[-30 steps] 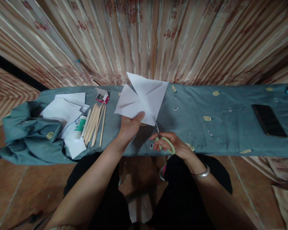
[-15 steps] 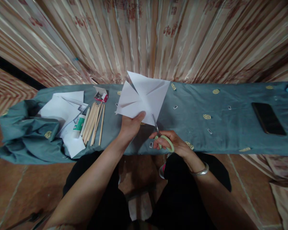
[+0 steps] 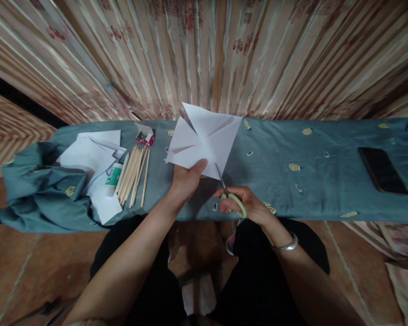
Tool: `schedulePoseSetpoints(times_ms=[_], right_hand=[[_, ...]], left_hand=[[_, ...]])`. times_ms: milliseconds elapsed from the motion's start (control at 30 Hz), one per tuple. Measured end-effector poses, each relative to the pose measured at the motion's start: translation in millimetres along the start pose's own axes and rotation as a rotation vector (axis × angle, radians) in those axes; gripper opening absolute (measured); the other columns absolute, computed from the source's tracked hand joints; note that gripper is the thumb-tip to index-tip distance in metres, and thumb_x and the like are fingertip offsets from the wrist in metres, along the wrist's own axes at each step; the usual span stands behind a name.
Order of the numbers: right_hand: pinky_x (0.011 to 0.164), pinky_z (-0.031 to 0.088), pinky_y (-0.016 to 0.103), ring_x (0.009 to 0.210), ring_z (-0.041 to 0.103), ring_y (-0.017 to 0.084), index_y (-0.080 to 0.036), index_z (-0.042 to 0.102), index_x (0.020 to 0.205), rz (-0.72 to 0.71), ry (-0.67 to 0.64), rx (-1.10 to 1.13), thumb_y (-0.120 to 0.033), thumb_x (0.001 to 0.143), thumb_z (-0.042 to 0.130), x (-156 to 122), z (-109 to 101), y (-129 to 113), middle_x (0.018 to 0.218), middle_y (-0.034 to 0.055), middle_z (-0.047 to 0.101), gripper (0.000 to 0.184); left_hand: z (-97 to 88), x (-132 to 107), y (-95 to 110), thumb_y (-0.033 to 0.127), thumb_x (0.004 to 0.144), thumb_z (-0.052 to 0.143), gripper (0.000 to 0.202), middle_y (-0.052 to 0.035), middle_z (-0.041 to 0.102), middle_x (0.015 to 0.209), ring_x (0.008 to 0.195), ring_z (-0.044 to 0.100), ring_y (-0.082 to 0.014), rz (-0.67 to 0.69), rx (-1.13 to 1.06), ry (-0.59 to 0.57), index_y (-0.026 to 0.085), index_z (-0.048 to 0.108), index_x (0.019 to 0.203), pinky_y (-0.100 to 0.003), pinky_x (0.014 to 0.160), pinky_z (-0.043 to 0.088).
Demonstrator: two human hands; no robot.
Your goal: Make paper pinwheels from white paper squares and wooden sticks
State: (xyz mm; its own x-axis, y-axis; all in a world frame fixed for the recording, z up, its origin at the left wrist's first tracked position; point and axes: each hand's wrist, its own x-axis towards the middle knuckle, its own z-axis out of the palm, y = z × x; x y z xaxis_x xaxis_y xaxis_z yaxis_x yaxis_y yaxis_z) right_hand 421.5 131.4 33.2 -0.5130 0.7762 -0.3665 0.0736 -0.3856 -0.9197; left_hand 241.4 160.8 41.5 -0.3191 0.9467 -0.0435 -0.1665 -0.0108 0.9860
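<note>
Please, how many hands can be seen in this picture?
2: the bare left hand, holding a four-cornered white paper sheet at its near edge, partly hidden beneath it; and the bare right hand, holding light-green-handled metal scissors. No other hand shows.

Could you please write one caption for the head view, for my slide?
Left hand holds a slit white sheet; right hand holds green-handled scissors at its near corner.

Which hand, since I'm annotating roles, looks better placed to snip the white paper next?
The right hand, most likely: it holds the green-handled scissors with their blades at the near corner of the white paper, which the left hand grips.
</note>
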Motion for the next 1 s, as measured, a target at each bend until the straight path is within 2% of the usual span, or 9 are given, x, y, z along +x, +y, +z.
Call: schedulePoseSetpoints(times_ms=[167, 367, 533, 667, 867, 1000], right_hand=[[0.048, 0.045, 0.019, 0.050, 0.059, 0.010, -0.018, 0.074, 0.083, 0.021, 0.005, 0.020, -0.042, 0.059, 0.087, 0.8, 0.9, -0.5, 0.057, -0.0026, 0.067, 0.037], [0.045, 0.045, 0.018, 0.047, 0.058, 0.009, -0.018, 0.074, 0.080, 0.022, 0.011, 0.065, -0.038, 0.057, 0.088, 2.8, 2.7, 1.4, 0.055, -0.0038, 0.066, 0.034], [0.047, 0.046, 0.019, 0.047, 0.057, 0.009, -0.018, 0.073, 0.078, 0.037, 0.023, 0.088, -0.036, 0.056, 0.089, 3.3, 3.2, 3.0, 0.052, -0.0047, 0.065, 0.032], [0.050, 0.047, 0.020, 0.050, 0.058, 0.009, -0.018, 0.073, 0.081, 0.041, 0.026, 0.066, -0.036, 0.057, 0.088, 3.4, 2.1, 3.1, 0.055, -0.0044, 0.065, 0.033], [0.054, 0.048, 0.021, 0.053, 0.059, 0.010, -0.017, 0.072, 0.085, 0.023, 0.058, 0.040, -0.039, 0.058, 0.087, 3.9, 1.2, 4.8, 0.057, -0.0036, 0.066, 0.038], [0.054, 0.048, 0.021, 0.054, 0.059, 0.009, -0.017, 0.071, 0.087, 0.043, 0.059, 0.022, -0.042, 0.057, 0.087, 4.2, 1.1, 6.4, 0.058, -0.0042, 0.065, 0.043]], left_hand=[[0.6, 0.5, 1.3, 0.023, 0.068, 0.076, 0.054, -0.0056, 0.075, 0.110, 0.108, 0.066, -0.0284, -0.005, -0.014, 0.002, 0.023, 0.065, 0.121, -0.041, 0.101, 0.046], [0.1, 0.3, 1.6, 0.025, 0.067, 0.077, 0.053, -0.0065, 0.076, 0.100, 0.104, 0.068, -0.0293, -0.026, 0.012, 0.031, 0.020, 0.066, 0.119, -0.041, 0.097, 0.049], [0.0, 0.3, 2.5, 0.025, 0.068, 0.077, 0.056, -0.0063, 0.076, 0.108, 0.111, 0.066, -0.0296, -0.025, -0.015, 0.014, 0.021, 0.064, 0.122, -0.041, 0.100, 0.047], [0.3, 0.1, 1.4, 0.027, 0.068, 0.078, 0.058, -0.0063, 0.075, 0.113, 0.117, 0.063, -0.0298, -0.035, -0.008, -0.002, 0.023, 0.062, 0.124, -0.042, 0.102, 0.045], [1.5, -2.5, -3.1, 0.026, 0.067, 0.076, 0.051, -0.0059, 0.076, 0.104, 0.102, 0.068, -0.0281, -0.025, 0.033, -0.029, 0.022, 0.066, 0.117, -0.040, 0.097, 0.049], [1.7, -2.3, -2.0, 0.026, 0.068, 0.074, 0.047, -0.0062, 0.076, 0.102, 0.100, 0.069, -0.0271, 0.020, 0.072, -0.045, 0.021, 0.067, 0.113, -0.040, 0.096, 0.051]])
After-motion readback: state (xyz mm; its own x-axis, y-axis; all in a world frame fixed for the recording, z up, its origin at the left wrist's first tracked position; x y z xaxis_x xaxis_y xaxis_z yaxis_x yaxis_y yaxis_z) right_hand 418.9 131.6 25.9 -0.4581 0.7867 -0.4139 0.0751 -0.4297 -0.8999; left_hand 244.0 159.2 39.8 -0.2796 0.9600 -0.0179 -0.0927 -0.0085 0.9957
